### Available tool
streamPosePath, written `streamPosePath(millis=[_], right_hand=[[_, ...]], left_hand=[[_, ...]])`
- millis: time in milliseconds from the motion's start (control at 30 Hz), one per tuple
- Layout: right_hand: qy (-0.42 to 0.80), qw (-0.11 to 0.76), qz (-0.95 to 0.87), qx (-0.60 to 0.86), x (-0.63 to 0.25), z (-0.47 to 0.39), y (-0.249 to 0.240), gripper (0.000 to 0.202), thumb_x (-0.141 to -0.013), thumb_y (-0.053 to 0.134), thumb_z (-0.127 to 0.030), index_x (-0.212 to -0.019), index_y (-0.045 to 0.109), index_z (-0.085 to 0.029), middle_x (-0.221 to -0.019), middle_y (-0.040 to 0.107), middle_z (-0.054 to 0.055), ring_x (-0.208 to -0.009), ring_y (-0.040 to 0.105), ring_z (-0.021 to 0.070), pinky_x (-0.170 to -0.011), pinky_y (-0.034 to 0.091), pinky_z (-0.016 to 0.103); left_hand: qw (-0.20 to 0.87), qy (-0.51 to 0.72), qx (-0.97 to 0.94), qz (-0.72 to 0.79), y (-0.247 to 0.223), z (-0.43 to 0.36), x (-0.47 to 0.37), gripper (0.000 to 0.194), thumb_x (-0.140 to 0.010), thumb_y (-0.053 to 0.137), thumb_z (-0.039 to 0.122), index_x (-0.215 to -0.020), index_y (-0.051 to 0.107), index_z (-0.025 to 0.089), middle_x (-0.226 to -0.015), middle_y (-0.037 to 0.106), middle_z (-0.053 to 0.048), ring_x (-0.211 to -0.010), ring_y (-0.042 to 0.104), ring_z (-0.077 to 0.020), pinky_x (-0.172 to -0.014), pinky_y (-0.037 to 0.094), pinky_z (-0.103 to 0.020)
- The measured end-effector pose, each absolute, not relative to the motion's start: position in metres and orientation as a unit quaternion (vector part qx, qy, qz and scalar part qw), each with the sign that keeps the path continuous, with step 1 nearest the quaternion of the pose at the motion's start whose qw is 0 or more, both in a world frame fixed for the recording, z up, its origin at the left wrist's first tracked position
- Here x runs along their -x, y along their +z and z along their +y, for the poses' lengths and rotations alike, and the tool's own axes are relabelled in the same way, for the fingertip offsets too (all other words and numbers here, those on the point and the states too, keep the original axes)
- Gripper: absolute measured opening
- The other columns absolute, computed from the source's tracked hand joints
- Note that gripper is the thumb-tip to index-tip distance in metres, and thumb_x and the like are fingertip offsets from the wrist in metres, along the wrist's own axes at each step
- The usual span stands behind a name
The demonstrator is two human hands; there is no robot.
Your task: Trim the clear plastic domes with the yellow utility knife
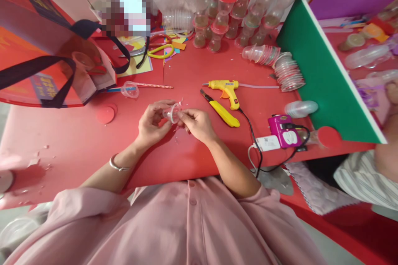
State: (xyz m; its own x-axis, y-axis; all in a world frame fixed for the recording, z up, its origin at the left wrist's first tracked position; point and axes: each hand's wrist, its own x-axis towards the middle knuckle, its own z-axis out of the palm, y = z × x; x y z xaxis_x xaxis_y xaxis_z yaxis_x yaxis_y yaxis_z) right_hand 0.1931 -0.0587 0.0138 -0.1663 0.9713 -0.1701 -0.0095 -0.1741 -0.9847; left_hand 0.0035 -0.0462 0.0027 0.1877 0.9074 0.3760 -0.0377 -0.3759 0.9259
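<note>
Between my two hands is a small clear plastic cup with a flared rim. My left hand grips it from the left, fingers curled round its body. On the other side, my right hand pinches the rim between thumb and fingers. To the right on the red table lie a yellow utility knife and a yellow glue gun with its black cord trailing toward the front. A clear plastic piece and a red lid rest left of my hands.
Stacked clear cups with red lids stand at the back. A green divider borders the right side, near nested cups and a magenta power adapter. Scissors lie behind; a red bag stands left. Another person's sleeve shows at right.
</note>
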Motion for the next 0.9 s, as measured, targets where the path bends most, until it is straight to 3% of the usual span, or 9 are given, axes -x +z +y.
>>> streamPosePath(millis=[100, 200, 300, 433, 533, 700, 900], right_hand=[[0.545, 0.437, -0.492, 0.519, -0.193, -0.06, 0.008, 0.035, -0.098, 0.064, -0.054, -0.094, 0.077, -0.022, -0.076, 0.077, 0.0, -0.054, 0.063, 0.0117, -0.054, 0.05, 0.023], [0.439, 0.447, -0.567, 0.535, -0.193, -0.064, 0.005, 0.03, -0.102, 0.059, -0.045, -0.105, 0.079, -0.023, -0.084, 0.079, 0.004, -0.065, 0.07, 0.0158, -0.062, 0.053, 0.025], [0.372, 0.433, -0.632, 0.524, -0.193, -0.065, 0.006, 0.03, -0.105, 0.054, -0.039, -0.11, 0.079, -0.023, -0.088, 0.08, 0.006, -0.074, 0.073, 0.0181, -0.068, 0.052, 0.026], [0.328, 0.404, -0.671, 0.528, -0.194, -0.065, 0.006, 0.032, -0.107, 0.051, -0.037, -0.102, 0.08, -0.023, -0.085, 0.08, 0.005, -0.071, 0.071, 0.0168, -0.067, 0.048, 0.025], [0.298, 0.399, -0.681, 0.537, -0.193, -0.064, 0.002, 0.028, -0.105, 0.054, -0.032, -0.099, 0.079, -0.021, -0.082, 0.079, 0.004, -0.065, 0.067, 0.0154, -0.065, 0.045, 0.025], [0.271, 0.412, -0.672, 0.552, -0.192, -0.062, -0.003, 0.022, -0.1, 0.059, -0.026, -0.091, 0.077, -0.019, -0.077, 0.078, 0.005, -0.065, 0.067, 0.0155, -0.067, 0.046, 0.025], [0.28, 0.432, -0.642, 0.568, -0.19, -0.062, -0.005, 0.021, -0.098, 0.061, -0.029, -0.086, 0.076, -0.021, -0.074, 0.075, 0.002, -0.064, 0.065, 0.0147, -0.067, 0.048, 0.024]], left_hand=[[0.523, 0.516, -0.593, 0.331, 0.003, -0.045, 0.001, 0.041, -0.085, 0.086, 0.034, -0.119, 0.067, 0.021, -0.134, 0.071, -0.016, -0.126, 0.07, -0.0288, -0.102, 0.062, -0.042], [0.575, 0.492, -0.552, 0.349, 0.004, -0.044, 0.004, 0.044, -0.092, 0.077, 0.048, -0.125, 0.068, 0.02, -0.125, 0.074, -0.015, -0.098, 0.077, -0.0236, -0.079, 0.065, -0.034], [0.571, 0.445, -0.564, 0.397, 0.007, -0.044, 0.003, 0.055, -0.089, 0.081, 0.048, -0.134, 0.067, 0.019, -0.111, 0.077, -0.012, -0.07, 0.072, -0.0156, -0.061, 0.06, -0.028], [0.492, 0.456, -0.604, 0.431, 0.009, -0.044, 0.001, 0.062, -0.073, 0.096, 0.037, -0.129, 0.074, 0.019, -0.117, 0.073, -0.011, -0.093, 0.073, -0.0194, -0.076, 0.062, -0.028], [0.458, 0.451, -0.634, 0.429, 0.008, -0.044, 0.002, 0.065, -0.069, 0.098, 0.038, -0.128, 0.075, 0.021, -0.121, 0.069, -0.012, -0.101, 0.07, -0.0214, -0.075, 0.061, -0.026], [0.518, 0.434, -0.616, 0.404, 0.013, -0.051, -0.002, 0.05, -0.084, 0.088, 0.034, -0.129, 0.072, 0.019, -0.122, 0.07, -0.013, -0.096, 0.072, -0.0194, -0.075, 0.064, -0.026], [0.576, 0.473, -0.543, 0.385, 0.015, -0.058, -0.013, 0.047, -0.077, 0.093, 0.028, -0.118, 0.073, 0.015, -0.115, 0.074, -0.012, -0.086, 0.075, -0.0184, -0.071, 0.066, -0.028]])
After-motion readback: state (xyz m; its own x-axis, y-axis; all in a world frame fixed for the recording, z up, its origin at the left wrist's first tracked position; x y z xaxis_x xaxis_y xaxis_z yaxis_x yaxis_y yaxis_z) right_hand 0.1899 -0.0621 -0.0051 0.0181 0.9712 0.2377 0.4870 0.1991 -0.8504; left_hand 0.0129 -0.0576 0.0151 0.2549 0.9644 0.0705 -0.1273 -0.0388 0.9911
